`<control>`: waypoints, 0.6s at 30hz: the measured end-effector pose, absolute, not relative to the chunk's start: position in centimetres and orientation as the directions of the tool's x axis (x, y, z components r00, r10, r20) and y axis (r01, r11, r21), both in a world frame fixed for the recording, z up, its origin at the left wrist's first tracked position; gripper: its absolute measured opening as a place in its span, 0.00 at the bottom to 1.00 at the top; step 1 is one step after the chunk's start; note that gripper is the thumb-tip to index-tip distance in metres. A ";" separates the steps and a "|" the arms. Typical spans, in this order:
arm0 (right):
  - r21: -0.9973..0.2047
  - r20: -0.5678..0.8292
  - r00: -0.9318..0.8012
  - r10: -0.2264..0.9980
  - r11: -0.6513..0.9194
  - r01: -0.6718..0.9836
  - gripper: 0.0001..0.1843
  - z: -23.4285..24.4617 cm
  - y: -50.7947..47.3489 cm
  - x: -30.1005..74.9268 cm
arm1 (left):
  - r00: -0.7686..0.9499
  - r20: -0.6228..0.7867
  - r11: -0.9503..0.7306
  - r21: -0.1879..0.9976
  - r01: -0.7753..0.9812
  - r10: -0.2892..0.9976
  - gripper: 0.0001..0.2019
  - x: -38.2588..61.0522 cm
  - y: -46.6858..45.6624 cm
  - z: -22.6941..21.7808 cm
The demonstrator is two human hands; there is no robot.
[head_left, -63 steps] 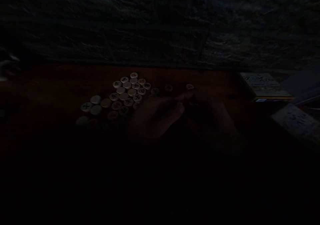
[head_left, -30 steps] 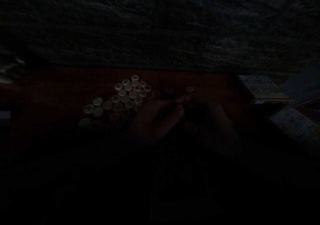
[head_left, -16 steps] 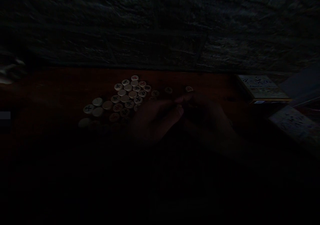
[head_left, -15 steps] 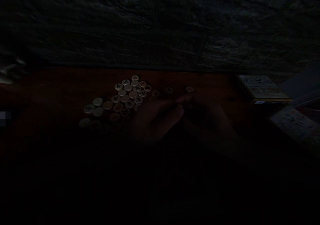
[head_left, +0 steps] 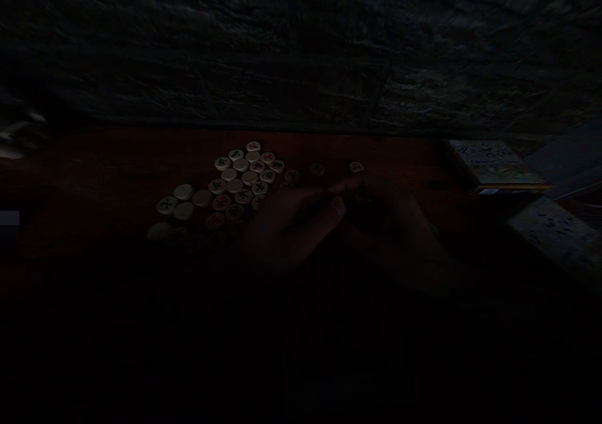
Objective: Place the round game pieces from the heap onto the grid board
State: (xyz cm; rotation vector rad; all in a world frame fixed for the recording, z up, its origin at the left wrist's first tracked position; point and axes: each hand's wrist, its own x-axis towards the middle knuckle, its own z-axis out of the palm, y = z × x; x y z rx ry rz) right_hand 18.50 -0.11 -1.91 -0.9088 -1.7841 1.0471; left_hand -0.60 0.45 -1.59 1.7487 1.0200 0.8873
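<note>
The picture is very dark. Round wooden Chinese chess pieces (head_left: 249,177) lie in a loose cluster on the reddish-brown table, some with red or black characters up and some blank. My left hand (head_left: 291,226) is at the right side of this cluster and covers part of it, its thumb and fingers drawn together. My right hand (head_left: 399,226) meets it, fingertips close to the left thumb. Both hands look closed; whatever may be between the fingers is lost in shadow. A red-marked chess piece (head_left: 356,167) lies just beyond the right fingers, and a dark-marked chess piece (head_left: 316,169) sits to its left.
A stone-textured wall (head_left: 291,66) runs along the table's (head_left: 132,160) back edge. At the right are a flat patterned box (head_left: 498,160) and another patterned item (head_left: 555,229) below it. A pale object (head_left: 21,135) is at the far left.
Almost nothing differs. Both hands keep nearly the same place and pose, and the chess pieces stay where they were. The view has shifted very slightly.
</note>
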 end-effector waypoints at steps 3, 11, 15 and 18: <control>-0.906 0.304 -0.364 0.880 0.385 0.174 0.14 -1.9 -0.1 18.5 | 0.405 0.120 -0.247 0.928 0.278 0.906 0.14 -0.6 0.4 -1.6; -0.886 0.333 -0.376 0.865 0.423 0.188 0.13 -2.0 -0.1 18.7 | 0.412 0.135 -0.241 0.946 0.217 0.901 0.12 -0.5 0.3 -1.3; -0.868 0.365 -0.369 0.855 0.456 0.199 0.15 -2.2 0.0 18.7 | 0.412 0.106 -0.223 0.943 0.248 0.905 0.14 -0.6 0.4 -1.3; -0.869 0.369 -0.368 0.853 0.457 0.187 0.14 -2.2 -0.1 18.7 | 0.411 0.080 -0.195 0.949 0.247 0.908 0.14 -0.6 0.4 -1.4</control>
